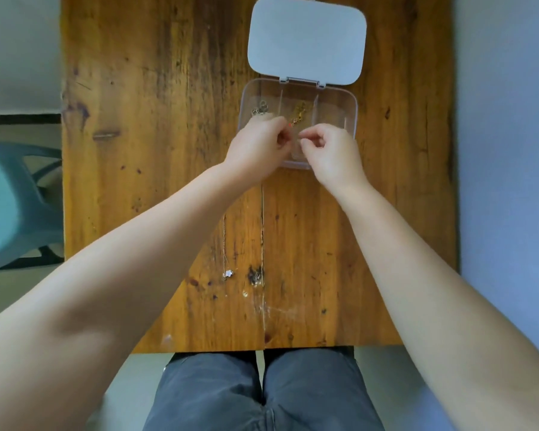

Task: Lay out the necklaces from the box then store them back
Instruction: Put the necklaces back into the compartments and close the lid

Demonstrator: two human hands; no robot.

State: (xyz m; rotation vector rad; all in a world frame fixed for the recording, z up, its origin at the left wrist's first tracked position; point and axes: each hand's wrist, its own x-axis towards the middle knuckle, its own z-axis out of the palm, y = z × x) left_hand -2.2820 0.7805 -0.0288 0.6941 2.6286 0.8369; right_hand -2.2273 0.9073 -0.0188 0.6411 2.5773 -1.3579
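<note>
A clear plastic box (350,108) with dividers stands open on the wooden table, its white lid (307,40) folded back. A silver necklace (260,108) lies in its left compartment. A gold necklace (298,115) lies in the middle one. My left hand (260,147) and my right hand (330,152) hover over the box's near half, fingers pinched on the gold necklace's thin chain between them. Two more thin necklaces lie stretched out on the table nearer me: one with a small flower pendant (227,273), one with a dark pendant (255,276).
The wooden table (156,181) has its front edge just above my lap. A teal plastic chair (16,200) stands to the left of the table. A bluish wall runs along the right side.
</note>
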